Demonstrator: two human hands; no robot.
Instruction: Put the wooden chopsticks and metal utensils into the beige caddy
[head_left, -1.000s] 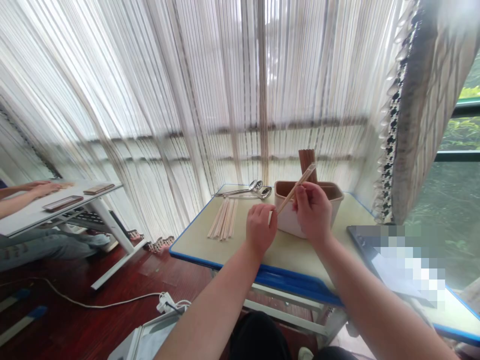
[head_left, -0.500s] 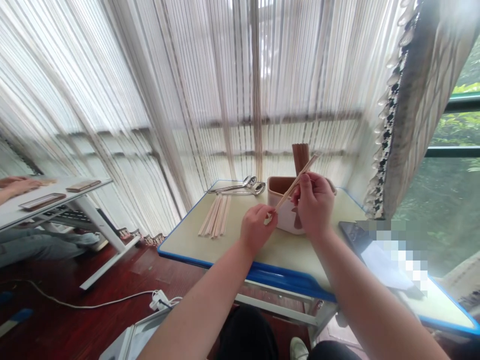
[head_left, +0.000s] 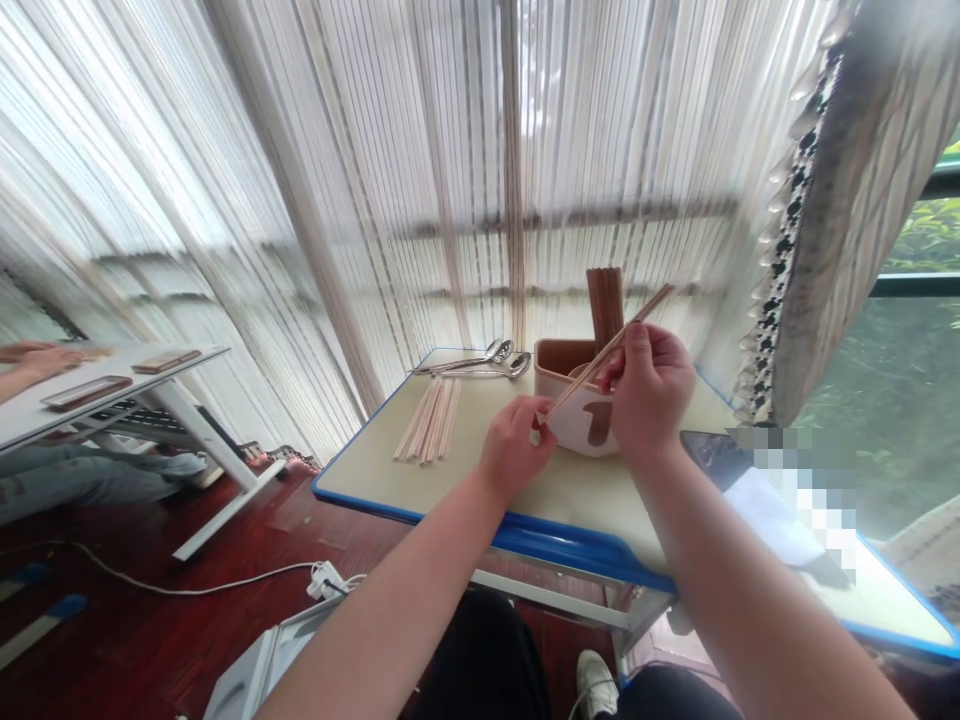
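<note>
Left hand (head_left: 517, 438): fingers clamped on lower end of pale chopsticks (head_left: 581, 380). Right hand (head_left: 656, 385): fingers clamped farther up. Chopsticks slant before the holder (head_left: 574, 428); brown sticks (head_left: 604, 300) inside holder; spoons (head_left: 516, 367), loose pale sticks (head_left: 429, 422) left of holder.

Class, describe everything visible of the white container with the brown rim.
The white, round-cornered container, seemingly plastic, has a brown rim and interior, plus a brown mark resembling a 1 on its front. It stands upright on the cream, blue-edged tabletop, holding bundled brown, wooden-looking sticks. A slender pale wooden stick, perhaps two, crosses before it; the right grip hides its right part. Contact is unclear.
</note>
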